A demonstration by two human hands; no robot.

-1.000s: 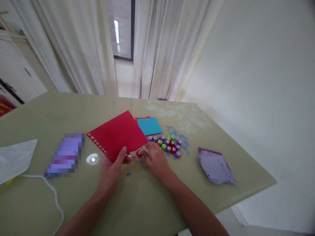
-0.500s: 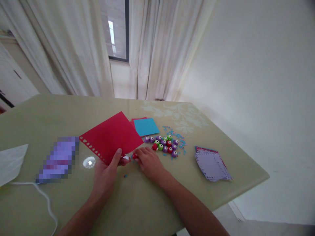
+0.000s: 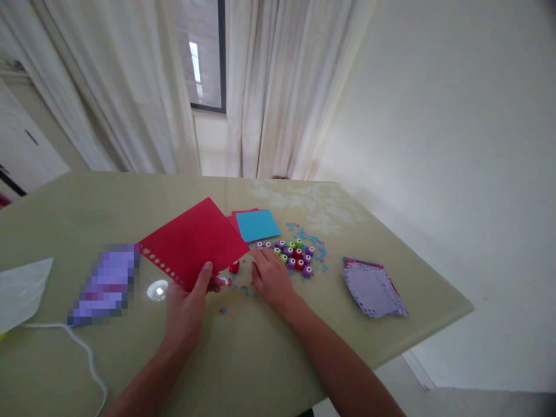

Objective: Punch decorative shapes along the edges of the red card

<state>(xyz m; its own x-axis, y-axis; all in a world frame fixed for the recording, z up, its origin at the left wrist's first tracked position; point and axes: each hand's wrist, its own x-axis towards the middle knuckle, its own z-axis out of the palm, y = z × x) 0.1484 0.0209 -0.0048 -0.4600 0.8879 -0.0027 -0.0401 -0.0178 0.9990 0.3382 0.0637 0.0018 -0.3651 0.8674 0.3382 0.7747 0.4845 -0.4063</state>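
My left hand (image 3: pixel 187 304) pinches the near corner of a red paper sheet (image 3: pixel 194 240) that has a row of punched holes along its left edge. A small red craft punch (image 3: pixel 234 267) stands on the table just right of that corner. My right hand (image 3: pixel 270 277) rests on the table beside the punch, fingers curled loosely downward, touching the near side of a cluster of several small purple, green and red punches (image 3: pixel 293 253).
A blue sheet (image 3: pixel 257 224) over another red one lies behind the cluster. Blue and red paper bits (image 3: pixel 319 249) are scattered around. A stack of punched sheets (image 3: pixel 373 286) lies at the right. A blurred purple object (image 3: pixel 106 282), white cable (image 3: pixel 82 353) and white paper (image 3: pixel 19 292) are at the left.
My right hand has let go of the red punch and shifted slightly right toward the cluster. The red punch now stands alone by the sheet's corner. My left hand keeps its hold.
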